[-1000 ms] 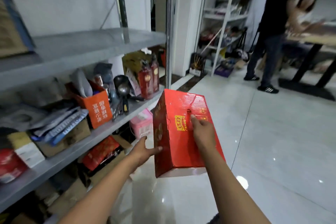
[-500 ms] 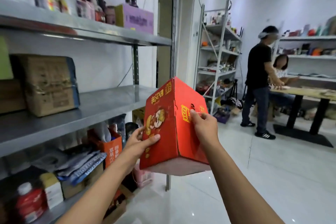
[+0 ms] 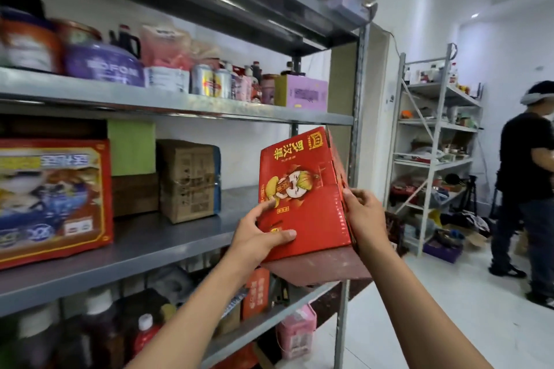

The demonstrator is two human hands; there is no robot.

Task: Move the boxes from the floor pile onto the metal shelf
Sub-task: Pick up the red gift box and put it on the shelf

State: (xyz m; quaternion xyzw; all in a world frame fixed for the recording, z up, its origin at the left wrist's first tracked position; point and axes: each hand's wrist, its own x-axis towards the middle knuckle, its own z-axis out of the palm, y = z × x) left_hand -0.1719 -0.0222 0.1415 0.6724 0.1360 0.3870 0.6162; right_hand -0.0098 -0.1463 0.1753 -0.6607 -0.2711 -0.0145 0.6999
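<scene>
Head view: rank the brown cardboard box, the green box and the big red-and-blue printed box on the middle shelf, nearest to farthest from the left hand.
Measured from the left hand, which grips the red box:
1. Brown cardboard box, just left of the hand on the shelf.
2. Green box, farther left and toward the wall.
3. Big red-and-blue printed box, at the far left edge.

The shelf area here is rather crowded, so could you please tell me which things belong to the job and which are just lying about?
Job: red box, left hand, right hand, metal shelf.

Lying about: brown carton, purple box, cans, pink jug.
</scene>
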